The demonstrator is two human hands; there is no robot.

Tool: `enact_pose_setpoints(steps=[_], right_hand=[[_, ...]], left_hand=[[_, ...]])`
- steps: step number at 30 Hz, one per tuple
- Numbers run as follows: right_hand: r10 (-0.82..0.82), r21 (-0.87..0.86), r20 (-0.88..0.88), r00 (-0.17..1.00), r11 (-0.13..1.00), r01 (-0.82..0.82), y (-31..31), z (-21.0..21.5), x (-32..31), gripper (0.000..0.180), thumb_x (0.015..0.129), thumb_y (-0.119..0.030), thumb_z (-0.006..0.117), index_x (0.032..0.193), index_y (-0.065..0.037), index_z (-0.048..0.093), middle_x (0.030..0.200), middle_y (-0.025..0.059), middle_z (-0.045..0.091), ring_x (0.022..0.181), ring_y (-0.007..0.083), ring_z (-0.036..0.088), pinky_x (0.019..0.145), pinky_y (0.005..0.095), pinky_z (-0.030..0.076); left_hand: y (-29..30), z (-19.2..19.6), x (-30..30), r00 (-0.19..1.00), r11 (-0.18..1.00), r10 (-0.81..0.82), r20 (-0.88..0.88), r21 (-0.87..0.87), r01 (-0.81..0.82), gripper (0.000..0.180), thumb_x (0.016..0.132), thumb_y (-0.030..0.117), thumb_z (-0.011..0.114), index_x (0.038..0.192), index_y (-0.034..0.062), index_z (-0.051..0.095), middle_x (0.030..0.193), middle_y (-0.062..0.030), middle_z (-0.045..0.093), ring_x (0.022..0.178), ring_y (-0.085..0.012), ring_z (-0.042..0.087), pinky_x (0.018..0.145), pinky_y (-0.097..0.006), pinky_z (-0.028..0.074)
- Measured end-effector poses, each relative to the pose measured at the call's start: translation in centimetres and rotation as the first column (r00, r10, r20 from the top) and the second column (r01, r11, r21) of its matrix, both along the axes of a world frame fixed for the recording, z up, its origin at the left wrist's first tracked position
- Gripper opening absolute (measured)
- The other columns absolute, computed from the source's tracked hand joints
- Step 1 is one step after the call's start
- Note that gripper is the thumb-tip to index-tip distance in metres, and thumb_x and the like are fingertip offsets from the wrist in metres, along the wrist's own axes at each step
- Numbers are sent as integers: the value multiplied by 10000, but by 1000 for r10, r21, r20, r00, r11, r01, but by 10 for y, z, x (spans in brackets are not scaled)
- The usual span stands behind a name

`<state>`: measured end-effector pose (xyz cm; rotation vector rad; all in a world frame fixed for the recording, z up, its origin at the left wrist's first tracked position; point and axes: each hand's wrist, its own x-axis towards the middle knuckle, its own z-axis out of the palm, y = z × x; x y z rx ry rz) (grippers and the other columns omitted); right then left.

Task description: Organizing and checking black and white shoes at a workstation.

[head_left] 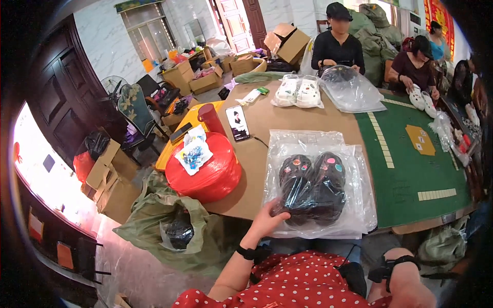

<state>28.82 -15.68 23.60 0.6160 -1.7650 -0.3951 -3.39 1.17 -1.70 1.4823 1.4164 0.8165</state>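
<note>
A pair of black clogs (pixel 313 190) with colourful charms lies in a clear plastic bag, on top of flat clear bags (pixel 359 205) at the table's near edge. My left hand (pixel 269 218) grips the lower left corner of the bagged clogs, thumb over the top. Low on the right, my right wrist (pixel 400 256) wears a black strap. The fingers of that hand are hidden. To the left of the table, an open green sack (pixel 149 220) holds a dark plastic-wrapped item (pixel 178 231).
A red wrapped drum (pixel 205 174) with a tissue pack on it, a red cup (pixel 209 117) and a phone (pixel 238 123) stand on the left. White bagged clogs (pixel 298 91) lie at the far side. Beside a green mat (pixel 411 169), co-workers (pixel 339 46) handle items.
</note>
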Motion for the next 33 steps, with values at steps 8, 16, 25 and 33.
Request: enact_pose_setpoints(steps=[8,16,25,33], right_hand=[[-247,-391,328,912,843,369,39,-73,28,273,850,-456,731,860,-187,687,706,12,647,592,139,589,612,332,496],[-579,-867,498,646,-323,379,85,-127,-14,177,791,-121,780,868,-35,646,824,99,645,722,253,635,605,345,489],[-504,-767,641,579,-451,456,111,-208,-6,563,854,-270,776,1287,4,543,1169,201,613,1082,350,613,915,416,499],[-313,-625,747,587,-632,459,113,-217,-7,576,940,-441,658,1160,82,561,1070,304,627,1013,465,613,870,475,482]], left_hand=[[-2,-8,-1,995,998,-24,101,53,19,791,820,382,807,1433,-11,498,1313,-210,617,1202,-266,607,1023,-371,470],[4,-6,5,989,997,-60,136,62,52,781,822,344,811,1421,-45,494,1311,-194,619,1198,-254,599,1014,-365,471],[10,-22,0,983,994,-73,170,93,57,814,811,368,826,1413,-65,491,1301,-178,629,1188,-243,600,1025,-373,460],[5,-12,2,992,996,-69,107,62,63,773,814,370,818,1405,-29,517,1293,-183,629,1165,-248,612,996,-371,481]])
